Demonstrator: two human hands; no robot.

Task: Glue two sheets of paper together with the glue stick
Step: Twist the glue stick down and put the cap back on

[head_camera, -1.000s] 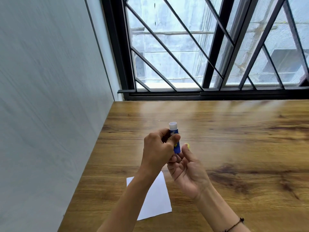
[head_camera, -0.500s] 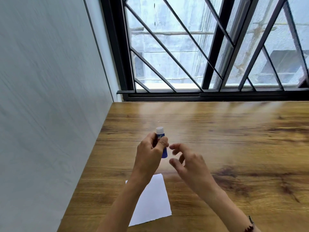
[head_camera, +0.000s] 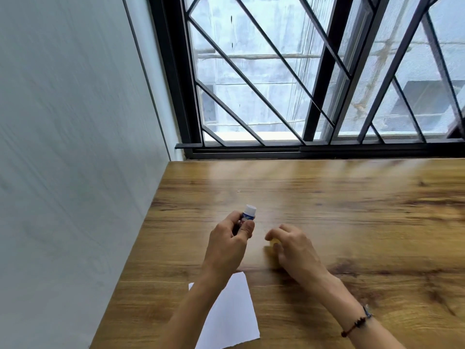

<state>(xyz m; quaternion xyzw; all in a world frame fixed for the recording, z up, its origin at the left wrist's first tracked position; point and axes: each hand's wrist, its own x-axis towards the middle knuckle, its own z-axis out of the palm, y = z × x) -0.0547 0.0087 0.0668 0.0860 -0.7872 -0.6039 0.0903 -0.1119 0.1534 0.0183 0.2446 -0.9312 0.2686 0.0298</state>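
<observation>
A wooden table (head_camera: 352, 210) runs up to a grey wall (head_camera: 75, 122) on the left and a window with black diagonal bars (head_camera: 289, 71) at the back. A white sheet of paper (head_camera: 234, 321) lies on the table near its front edge, and the left forearm crosses over the sheet's left part and hides it (only one sheet can be made out).

The glue stick (head_camera: 247, 217) is well beyond the paper, held above the table in the left hand (head_camera: 230, 243). Its white end sticks up above the fingers, tilted a little to the right; the blue body sits between the thumb and the curled fingers, which pinch it.

The right hand (head_camera: 293, 248) is just beside the left, knuckles up, low over the table, fingers curled around a small yellow thing (head_camera: 274, 241) that is blurred. A dark beaded bracelet (head_camera: 356, 323) circles the right wrist.
</observation>
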